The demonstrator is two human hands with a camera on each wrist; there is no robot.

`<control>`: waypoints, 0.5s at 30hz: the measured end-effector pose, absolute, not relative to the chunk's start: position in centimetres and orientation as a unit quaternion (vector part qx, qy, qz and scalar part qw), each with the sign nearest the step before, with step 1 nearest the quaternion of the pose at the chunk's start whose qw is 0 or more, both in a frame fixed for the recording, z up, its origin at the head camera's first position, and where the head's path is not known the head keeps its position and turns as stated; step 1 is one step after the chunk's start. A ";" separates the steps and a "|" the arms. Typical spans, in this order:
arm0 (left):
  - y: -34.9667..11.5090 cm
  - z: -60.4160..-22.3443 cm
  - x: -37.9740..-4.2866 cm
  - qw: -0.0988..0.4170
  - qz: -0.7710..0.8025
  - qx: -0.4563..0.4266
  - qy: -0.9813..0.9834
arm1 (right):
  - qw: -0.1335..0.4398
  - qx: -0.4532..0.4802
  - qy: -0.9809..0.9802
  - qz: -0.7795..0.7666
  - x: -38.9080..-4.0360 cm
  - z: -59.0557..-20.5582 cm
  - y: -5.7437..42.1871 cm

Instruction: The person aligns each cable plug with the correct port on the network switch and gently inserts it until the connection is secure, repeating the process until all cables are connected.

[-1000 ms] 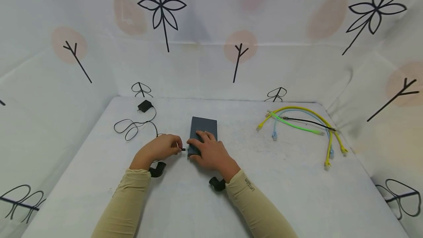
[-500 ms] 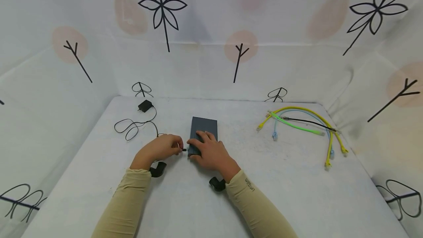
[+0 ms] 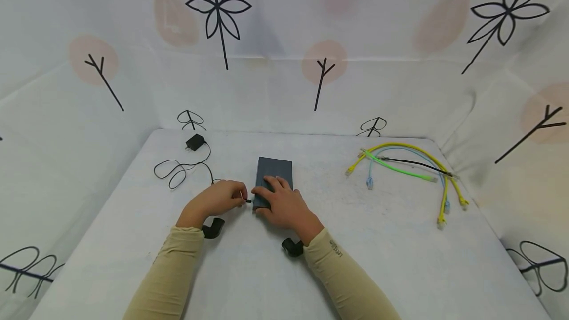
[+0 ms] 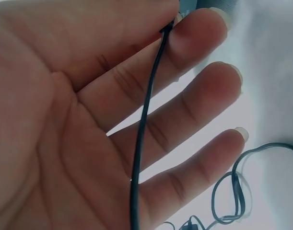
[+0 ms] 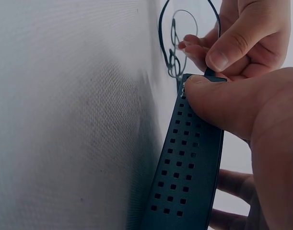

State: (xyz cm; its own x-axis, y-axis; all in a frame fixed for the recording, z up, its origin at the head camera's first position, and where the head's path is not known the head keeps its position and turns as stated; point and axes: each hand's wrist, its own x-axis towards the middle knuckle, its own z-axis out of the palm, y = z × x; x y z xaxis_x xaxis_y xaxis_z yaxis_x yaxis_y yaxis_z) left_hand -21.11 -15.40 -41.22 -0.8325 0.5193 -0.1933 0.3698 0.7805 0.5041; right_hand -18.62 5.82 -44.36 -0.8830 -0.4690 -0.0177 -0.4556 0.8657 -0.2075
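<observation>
A flat, dark blue-grey network switch (image 3: 274, 168) lies mid-table, its perforated side (image 5: 176, 153) facing the right wrist camera. My right hand (image 3: 283, 207) holds it, fingers spread over the top and thumb against the perforated side. At the switch's left edge, my left hand (image 3: 215, 198) pinches a black cord plug (image 3: 248, 201) between thumb and index finger. The plug's tip is right at that edge. Across the left palm runs the thin black cord (image 4: 145, 112), with the other fingers loosely extended.
Back left, a black power adapter (image 3: 195, 142) sits with its looped cord (image 3: 178, 174). At the right lie several network cables: yellow (image 3: 400, 144), light green (image 3: 406, 172), black (image 3: 413, 163) and pale blue (image 3: 370, 181). White printed cloth surrounds the table.
The left hand and the plug have shifted very slightly right, closer to the switch's edge. The right hand and the switch stay in place.
</observation>
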 end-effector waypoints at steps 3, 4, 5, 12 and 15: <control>-15.4 -41.4 -21.2 0.163 0.233 0.239 0.929 | 0.035 -0.240 0.965 -0.096 -18.6 -44.2 5.8; -15.4 -41.4 -21.2 0.164 0.235 0.238 0.928 | 0.035 -0.241 0.965 -0.093 -18.5 -44.2 5.8; -15.4 -41.5 -21.3 0.164 0.237 0.238 0.927 | 0.034 -0.242 0.966 -0.089 -18.5 -44.2 5.8; -15.6 -42.1 -21.7 0.165 0.249 0.242 0.923 | 0.021 -0.249 0.966 -0.073 -18.5 -44.4 5.6; -15.7 -42.4 -21.9 0.164 0.253 0.244 0.922 | 0.018 -0.251 0.966 -0.065 -18.5 -44.5 5.5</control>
